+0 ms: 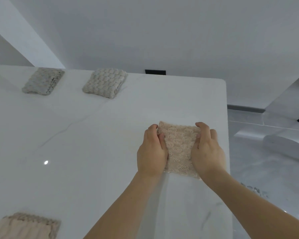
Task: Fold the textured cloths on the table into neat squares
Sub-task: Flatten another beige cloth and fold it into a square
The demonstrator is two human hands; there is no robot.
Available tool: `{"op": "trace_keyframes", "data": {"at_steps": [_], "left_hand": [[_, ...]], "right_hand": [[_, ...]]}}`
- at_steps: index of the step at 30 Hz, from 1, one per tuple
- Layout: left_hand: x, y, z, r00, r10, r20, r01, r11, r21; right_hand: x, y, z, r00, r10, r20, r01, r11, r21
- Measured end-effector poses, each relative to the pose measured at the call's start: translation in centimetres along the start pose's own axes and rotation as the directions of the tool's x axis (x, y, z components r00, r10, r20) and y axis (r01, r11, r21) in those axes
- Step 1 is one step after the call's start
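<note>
Head-worn view, facing forward and down (wide-angle), close over table [93, 135]

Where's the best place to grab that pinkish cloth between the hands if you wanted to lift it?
Probably by its two side edges, from left and right: the pinkish cloth lies flat, its sides exposed, where the left hand and right hand already pinch it.

where everything lies on the table

we see four cloths on the table [97, 144]. two folded ones lie side by side at the far edge: the far left cloth [43, 81] and, to its right, the far middle cloth [104, 83]. near the right edge lies the held cloth [178, 149], between our left hand [152, 150] and right hand [207, 150]. the near left cloth [27, 226] lies at the near left corner.
</note>
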State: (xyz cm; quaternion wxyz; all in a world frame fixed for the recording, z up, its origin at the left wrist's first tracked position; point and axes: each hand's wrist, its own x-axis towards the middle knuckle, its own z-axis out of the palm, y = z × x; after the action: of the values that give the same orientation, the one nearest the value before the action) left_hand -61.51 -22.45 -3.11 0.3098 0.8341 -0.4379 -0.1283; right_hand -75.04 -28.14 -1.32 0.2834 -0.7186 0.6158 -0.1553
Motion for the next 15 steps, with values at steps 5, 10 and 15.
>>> {"op": "trace_keyframes", "data": {"at_steps": [5,10,15], "left_hand": [[-2.3,2.3,2.2,0.998,-0.034,-0.050,0.039,0.994,0.099],[-2.5,3.2,3.3,0.998,0.006,-0.061,0.005,0.984,0.179],[-2.7,3.7,3.9,0.995,-0.005,-0.099,0.026,0.978,0.207]], "right_hand": [[0.0,2.9,-1.4,0.996,-0.074,-0.050,0.067,0.989,-0.133],[1.2,4.9,-2.1,0.996,-0.067,-0.060,0.056,0.983,-0.172],[3.5,6.0,-2.5,0.962,-0.271,-0.018,0.263,0.948,-0.179]]}}
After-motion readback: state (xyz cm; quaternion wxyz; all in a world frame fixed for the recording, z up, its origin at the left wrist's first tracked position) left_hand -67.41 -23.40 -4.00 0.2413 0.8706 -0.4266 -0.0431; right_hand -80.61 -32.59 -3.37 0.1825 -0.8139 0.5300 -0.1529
